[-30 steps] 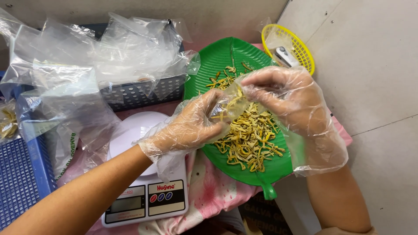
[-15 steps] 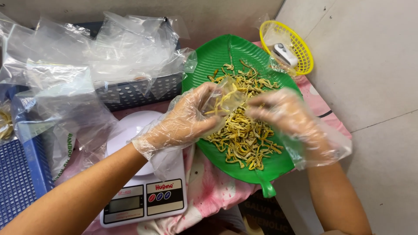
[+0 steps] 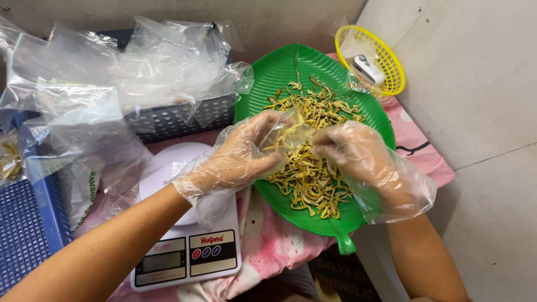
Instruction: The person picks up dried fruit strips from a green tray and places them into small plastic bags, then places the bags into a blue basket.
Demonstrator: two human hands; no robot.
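Both hands wear loose clear plastic gloves. My left hand point(image 3: 238, 156) grips a small clear plastic bag point(image 3: 288, 131) that holds a few yellow dried strips, over the left side of a green leaf-shaped tray point(image 3: 279, 70). My right hand point(image 3: 358, 154) is closed on a pinch of yellow dried strips point(image 3: 313, 168) at the bag's mouth. The pile of strips covers the middle of the tray.
A white digital kitchen scale point(image 3: 184, 246) stands under my left forearm. Several empty clear bags point(image 3: 140, 72) lie over a dark perforated basket point(image 3: 179, 120). A blue crate point(image 3: 25, 229) is at the left. A yellow basket point(image 3: 386, 61) with a small white device sits at the back right.
My right hand has come down from above the bag to the pile and now pinches strips at the bag's mouth. The left hand has kept the bag almost still.
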